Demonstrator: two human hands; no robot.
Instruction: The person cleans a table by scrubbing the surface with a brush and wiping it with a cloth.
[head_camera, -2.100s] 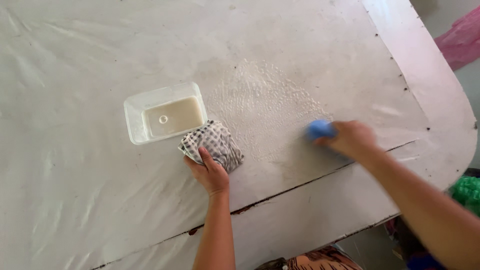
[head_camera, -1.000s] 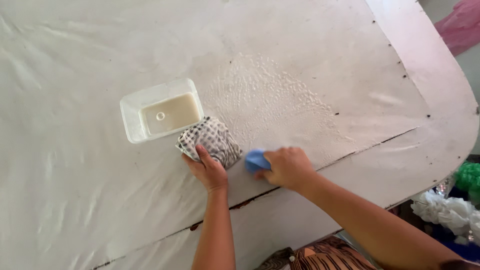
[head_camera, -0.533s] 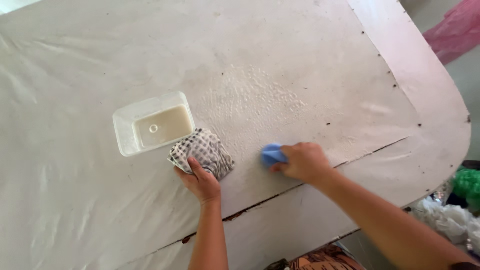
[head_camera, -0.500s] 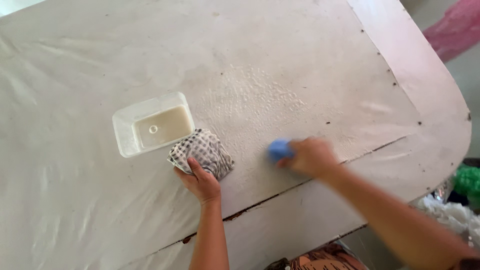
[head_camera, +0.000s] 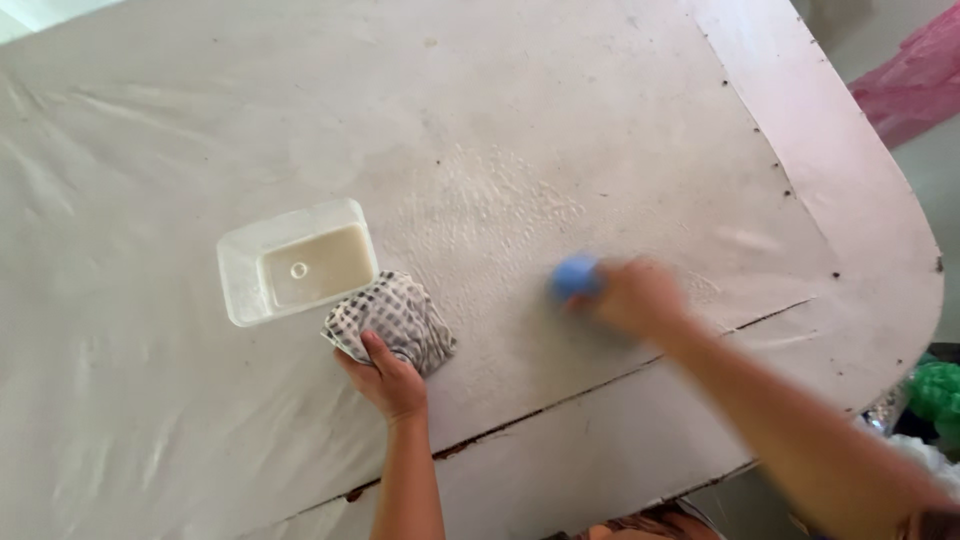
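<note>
On the desk (head_camera: 620, 120), the right hand (head_camera: 640, 297) is gripping a blue sponge (head_camera: 575, 276); the left hand (head_camera: 388, 378) is pinching a checked cloth (head_camera: 395, 318).

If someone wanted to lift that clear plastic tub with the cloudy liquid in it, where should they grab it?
Probably with two hands on the short end walls of the clear tub, coming straight down from above and keeping it level. It stands upright and open, with milky liquid inside, so a tilt could spill it. The near right corner is crowded by the checked cloth under the left hand.

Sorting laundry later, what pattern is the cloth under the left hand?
Grey-and-white checked crumpled cloth, head view.
</note>
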